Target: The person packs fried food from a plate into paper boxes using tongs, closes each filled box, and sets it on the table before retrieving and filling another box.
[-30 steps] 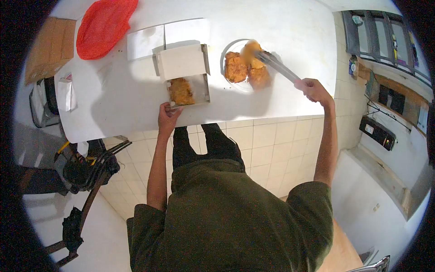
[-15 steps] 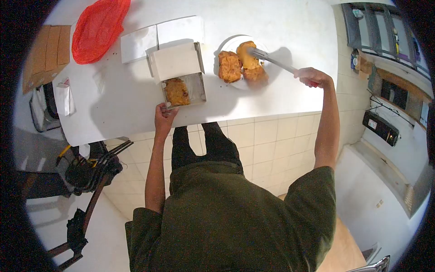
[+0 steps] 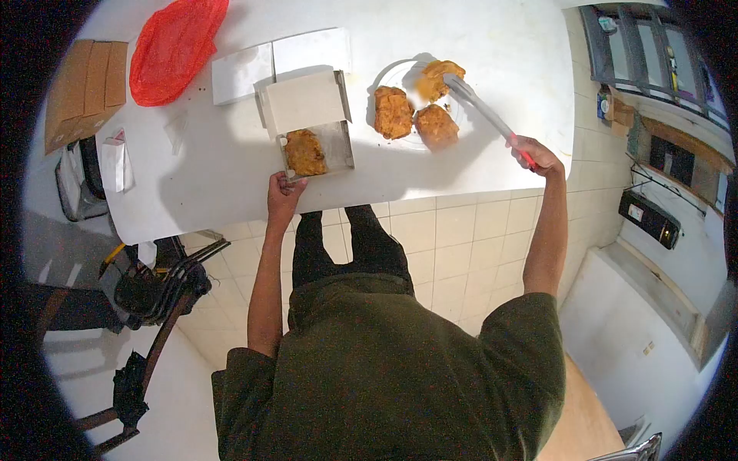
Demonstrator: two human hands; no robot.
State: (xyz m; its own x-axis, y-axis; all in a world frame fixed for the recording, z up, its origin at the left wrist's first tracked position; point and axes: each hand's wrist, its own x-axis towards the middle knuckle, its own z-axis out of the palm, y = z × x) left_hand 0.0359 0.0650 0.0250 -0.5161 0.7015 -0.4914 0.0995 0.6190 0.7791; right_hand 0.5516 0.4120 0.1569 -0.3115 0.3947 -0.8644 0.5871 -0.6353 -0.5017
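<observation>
My right hand (image 3: 540,156) is closed around the red handle of metal tongs (image 3: 492,115). The tongs' tips touch a golden-brown fried piece (image 3: 437,79), slightly blurred, at the far edge of a white plate (image 3: 396,74). Two more fried pieces, one on the left (image 3: 393,112) and one nearer me (image 3: 437,127), lie on that plate. With my left hand (image 3: 285,194) I grip the near left corner of an open cardboard box (image 3: 338,146), its lid folded back. Inside its left half sits another fried piece (image 3: 305,153).
Two white flat boxes (image 3: 311,52) lie behind the open box on the white table (image 3: 507,46). A red plastic bag (image 3: 171,54) is at the far left, with brown cartons (image 3: 84,96) beyond it. A white packet (image 3: 118,164) rests near the left edge.
The tongs have shifted right and slightly away from me. The far fried piece has moved right with their tips, apart from the nearer piece. My left hand stays at the box.
</observation>
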